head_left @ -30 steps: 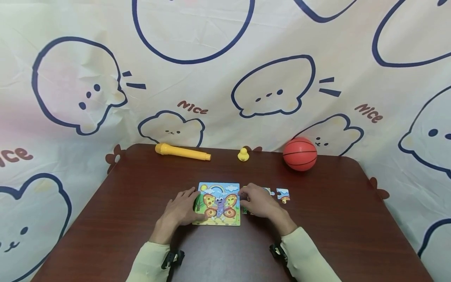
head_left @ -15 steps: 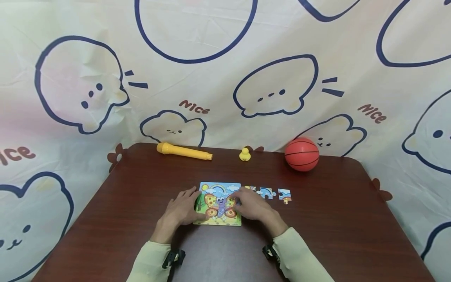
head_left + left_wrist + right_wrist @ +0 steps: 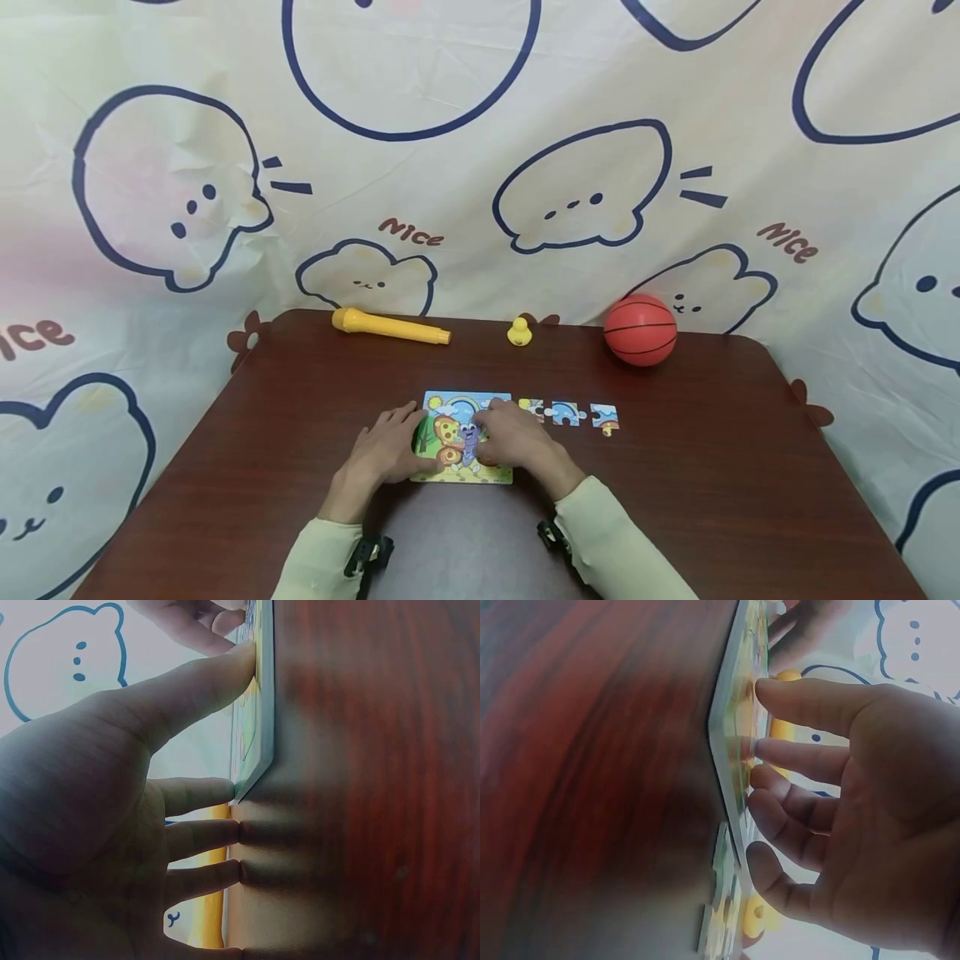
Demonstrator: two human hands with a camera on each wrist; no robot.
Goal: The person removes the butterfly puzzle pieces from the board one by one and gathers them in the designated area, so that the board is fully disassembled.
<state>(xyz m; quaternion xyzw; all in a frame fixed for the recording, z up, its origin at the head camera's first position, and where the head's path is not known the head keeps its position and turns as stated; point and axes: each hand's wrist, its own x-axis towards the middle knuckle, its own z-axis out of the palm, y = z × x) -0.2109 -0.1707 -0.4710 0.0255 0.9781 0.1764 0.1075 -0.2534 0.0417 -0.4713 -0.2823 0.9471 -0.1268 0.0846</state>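
Note:
A square butterfly puzzle board lies near the middle of the table. My left hand spans its left edge: the thumb presses on the picture, one finger reaches the corner, and the other fingertips touch the tabletop. Over the right half of the board, my right hand has thumb and index finger set apart, low at the surface, pinching a puzzle piece that is mostly hidden by the hand. Other puzzle pieces lie in a row right of the board, one of them with a rainbow and one with blue sky.
At the back of the dark wooden table are a yellow toy microphone, a small yellow rubber duck and a red toy basketball. Behind hangs a cartoon-printed cloth.
My right hand has moved left from beside the board's right edge to over the butterfly. More of the loose pieces shows behind it. My left hand stays in place.

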